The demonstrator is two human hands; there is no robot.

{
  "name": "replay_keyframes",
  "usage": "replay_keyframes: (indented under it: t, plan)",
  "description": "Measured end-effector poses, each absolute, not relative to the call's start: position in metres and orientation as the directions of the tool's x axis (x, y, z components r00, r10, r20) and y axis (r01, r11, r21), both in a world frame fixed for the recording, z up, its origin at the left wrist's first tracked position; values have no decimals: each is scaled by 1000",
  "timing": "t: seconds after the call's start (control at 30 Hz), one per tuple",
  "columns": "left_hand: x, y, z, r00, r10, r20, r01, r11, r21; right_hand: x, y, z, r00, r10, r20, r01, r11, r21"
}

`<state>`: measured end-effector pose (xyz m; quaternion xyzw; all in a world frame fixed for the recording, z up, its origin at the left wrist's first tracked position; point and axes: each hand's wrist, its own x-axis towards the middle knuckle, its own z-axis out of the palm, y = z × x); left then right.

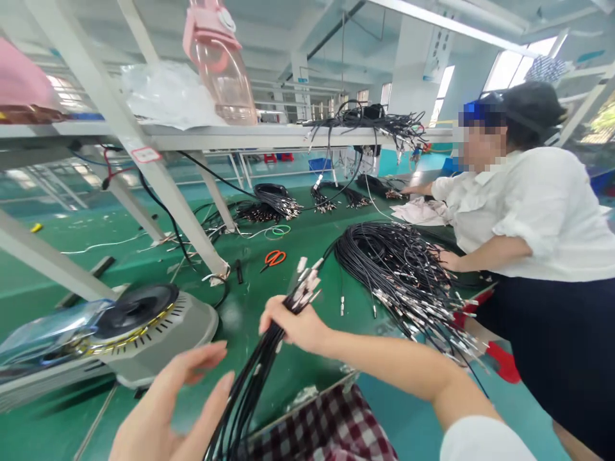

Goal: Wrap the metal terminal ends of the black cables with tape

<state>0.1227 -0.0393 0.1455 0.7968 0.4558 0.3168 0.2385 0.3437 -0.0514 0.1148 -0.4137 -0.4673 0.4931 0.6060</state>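
Note:
My right hand (293, 326) is closed round a bundle of black cables (254, 384) whose metal connector ends (305, 282) stick up past my fingers. The bundle hangs down toward my lap. My left hand (168, 410) is open, fingers apart, just left of the hanging bundle and holding nothing. A large pile of the same black cables (394, 262) with metal tips lies on the green table (307, 237) ahead of my right hand.
A co-worker in a white shirt (533, 218) leans over the table at right. Orange-handled scissors (273, 258) lie mid-table. A grey round machine (144, 326) sits at left. White frame legs (158, 173) hold a shelf with a pink bottle (218, 57). More cable bundles (273, 202) lie farther back.

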Motion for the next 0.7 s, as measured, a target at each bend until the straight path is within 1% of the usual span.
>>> replay_keyframes:
  t: [0.03,0.07,0.1,0.13,0.17,0.2,0.27,0.3,0.33,0.43,0.5,0.6,0.7]
  plan:
    - [146,-28,162,436,840,322,533,-530,660,356,-42,96,122,986,114,-236,140,-962]
    - [174,-15,176,523,801,292,476,-558,680,367,-33,78,155,985,70,-266,110,-958]
    - [206,1,187,640,735,225,393,-564,726,377,-24,60,170,985,35,-293,84,-952]
    - [241,18,194,722,670,173,327,-551,768,384,-16,44,168,986,1,-324,56,-944]
    - [277,36,198,774,622,120,304,-530,791,390,-8,29,156,987,-30,-355,28,-935]
    - [315,54,197,809,586,47,324,-510,797,394,-2,18,132,990,-53,-382,1,-924]
    - [388,89,189,814,573,-97,420,-465,779,400,8,1,70,994,-81,-422,-44,-906]
    - [422,105,183,778,605,-169,500,-432,751,403,11,-3,37,996,-87,-435,-62,-898]
    - [453,118,177,761,618,-196,528,-416,741,405,14,-6,6,996,-91,-446,-78,-891]
    - [526,151,157,736,637,-230,562,-385,733,413,19,-9,-70,993,-98,-467,-119,-876]
    - [558,165,142,726,641,-247,574,-369,731,417,22,-8,-105,989,-100,-475,-138,-869]
    - [581,176,118,721,633,-282,595,-357,720,422,25,-8,-137,986,-92,-488,-148,-860]
    - [581,176,100,731,603,-318,611,-372,699,425,26,-8,-163,985,-49,-505,-126,-854]
